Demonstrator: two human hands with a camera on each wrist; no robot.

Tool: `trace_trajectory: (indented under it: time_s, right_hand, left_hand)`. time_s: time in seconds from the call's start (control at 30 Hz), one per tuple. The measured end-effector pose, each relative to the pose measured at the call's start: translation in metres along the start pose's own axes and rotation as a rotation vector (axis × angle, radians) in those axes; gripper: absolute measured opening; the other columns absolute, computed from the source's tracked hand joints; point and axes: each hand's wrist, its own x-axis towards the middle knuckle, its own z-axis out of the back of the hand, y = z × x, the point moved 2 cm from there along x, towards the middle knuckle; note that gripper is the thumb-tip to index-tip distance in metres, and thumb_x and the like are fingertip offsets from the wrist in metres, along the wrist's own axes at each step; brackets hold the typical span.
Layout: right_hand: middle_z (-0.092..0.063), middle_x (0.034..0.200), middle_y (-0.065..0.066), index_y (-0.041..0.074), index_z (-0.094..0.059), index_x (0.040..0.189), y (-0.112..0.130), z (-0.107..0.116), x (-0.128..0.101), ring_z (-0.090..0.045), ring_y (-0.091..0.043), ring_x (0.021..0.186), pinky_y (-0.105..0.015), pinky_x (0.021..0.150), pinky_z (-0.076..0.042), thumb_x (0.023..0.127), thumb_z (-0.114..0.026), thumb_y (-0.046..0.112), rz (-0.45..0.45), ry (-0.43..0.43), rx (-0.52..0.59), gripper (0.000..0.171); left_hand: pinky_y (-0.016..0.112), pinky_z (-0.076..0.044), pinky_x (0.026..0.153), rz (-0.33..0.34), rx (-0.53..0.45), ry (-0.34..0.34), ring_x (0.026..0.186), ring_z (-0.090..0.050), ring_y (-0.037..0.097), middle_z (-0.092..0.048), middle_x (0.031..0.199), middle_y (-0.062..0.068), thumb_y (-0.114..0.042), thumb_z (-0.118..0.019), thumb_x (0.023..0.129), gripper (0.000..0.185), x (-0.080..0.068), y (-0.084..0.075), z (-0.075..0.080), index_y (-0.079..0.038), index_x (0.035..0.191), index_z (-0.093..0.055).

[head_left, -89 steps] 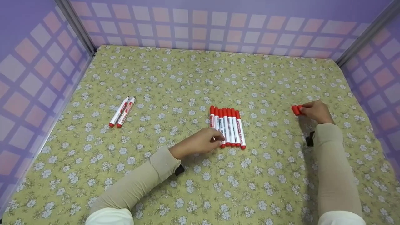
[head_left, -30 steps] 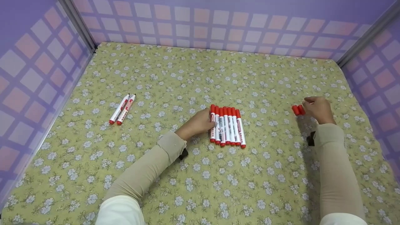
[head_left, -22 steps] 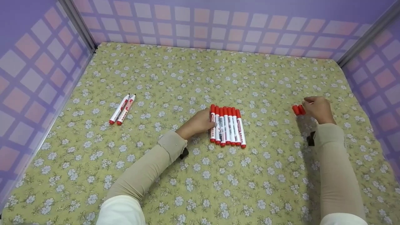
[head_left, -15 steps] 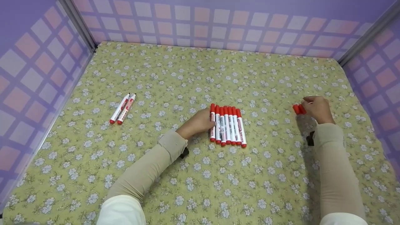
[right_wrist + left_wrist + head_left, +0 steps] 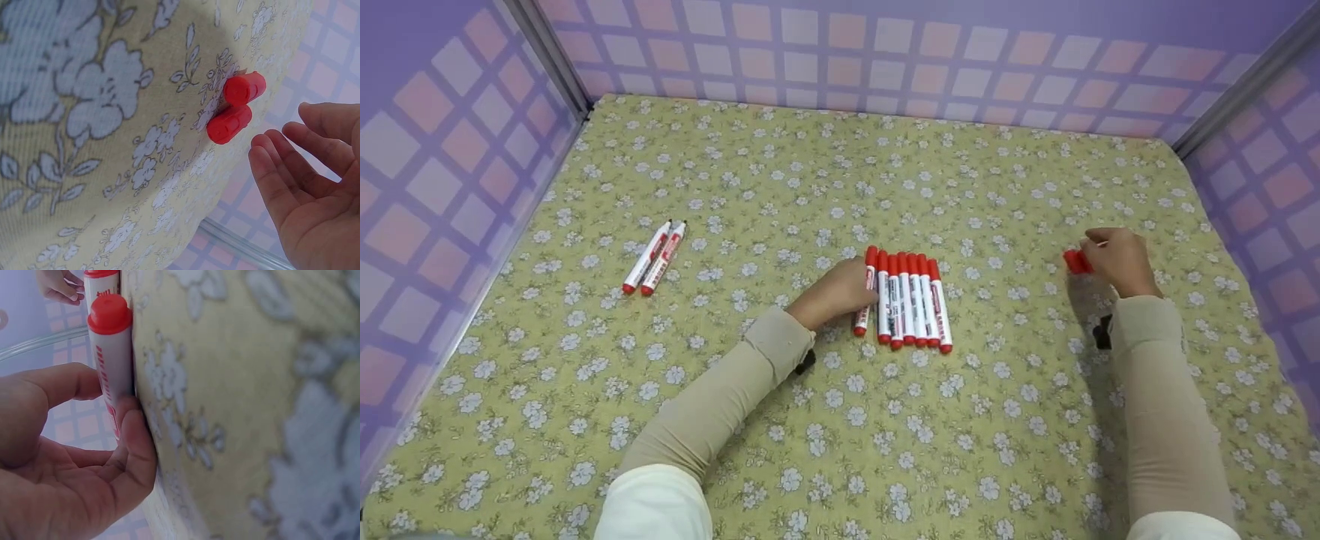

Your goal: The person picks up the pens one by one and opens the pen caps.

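Thumb and fingers of my left hand (image 5: 836, 291) pinch a capped marker (image 5: 112, 357) at the left end of a row of six more capped markers (image 5: 908, 307), its lower end slanting away from them. My right hand (image 5: 1119, 261) is loosely open with nothing in its grasp, just beside two red caps (image 5: 245, 89) lying together on the flowered cloth (image 5: 997, 427). Well off to my left lie two uncapped markers (image 5: 665, 259), dark tips pointing away from me.
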Motion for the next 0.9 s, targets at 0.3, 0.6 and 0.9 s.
trace_trajectory:
  time_s: [0.3, 0.6, 0.9]
  right_hand:
    - [-0.049, 0.135, -0.031, -0.004, -0.045, 0.140, 0.004, 0.000, -0.001, -0.058, -0.041, 0.111, -0.033, 0.074, -0.053, 0.102, -0.042, 0.030, 0.011, -0.002, -0.010, 0.052]
    - [-0.049, 0.137, -0.029, -0.003, -0.045, 0.141, 0.011, 0.001, -0.002, -0.058, -0.039, 0.109, -0.022, 0.064, -0.048, 0.102, -0.041, 0.034, 0.039, 0.011, 0.012, 0.054]
    - [-0.053, 0.133, -0.028, -0.002, -0.049, 0.139, 0.024, 0.001, -0.005, -0.056, -0.040, 0.112, -0.042, 0.078, -0.051, 0.101, -0.043, 0.033, 0.097, -0.043, 0.010, 0.051]
  left_hand:
    - [0.036, -0.048, 0.087, -0.037, -0.007, 0.000, 0.091, -0.059, 0.021, -0.064, 0.113, 0.009, -0.019, -0.062, 0.091, 0.029, -0.001, -0.001, 0.002, -0.009, 0.118, -0.064]
    - [0.033, -0.048, 0.080, 0.019, -0.131, 0.027, 0.090, -0.057, 0.019, -0.061, 0.116, 0.010, -0.010, -0.059, 0.091, 0.044, -0.004, 0.003, 0.004, -0.004, 0.134, -0.049]
    - [0.033, -0.049, 0.084, 0.067, -0.182, 0.051, 0.101, -0.057, 0.021, -0.056, 0.126, 0.011, -0.020, -0.060, 0.092, 0.055, -0.003, 0.009, 0.009, -0.005, 0.141, -0.040]
